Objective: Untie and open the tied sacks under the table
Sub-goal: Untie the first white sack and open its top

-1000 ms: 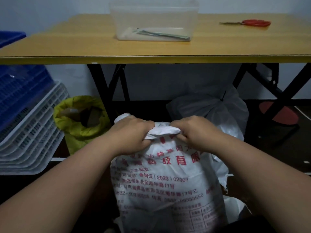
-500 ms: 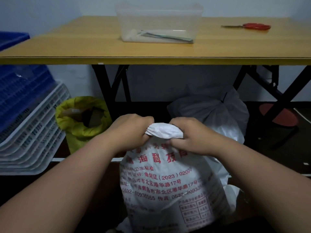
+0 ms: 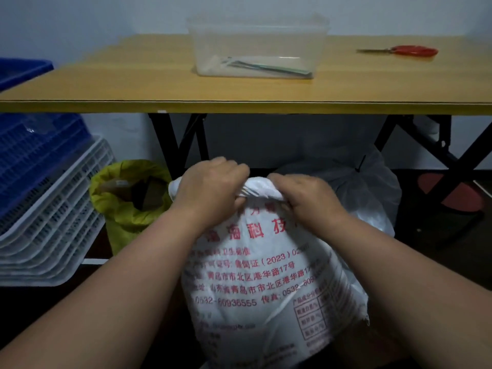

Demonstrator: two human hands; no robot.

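Overhead, yellow table [image 3: 106,75] against pale wall [image 3: 80,17]

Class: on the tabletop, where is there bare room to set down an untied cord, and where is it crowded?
Bare tabletop lies left of the clear tub, and between it and the red scissors. Under the table, sacks crowd the floor.

We grip bunched neck of white printed sack [image 3: 266,275] with left hand [image 3: 210,193] and right hand [image 3: 306,198]. Yellow sack [image 3: 125,209] open at left. Second white sack [image 3: 359,187] behind, under table [image 3: 239,106].
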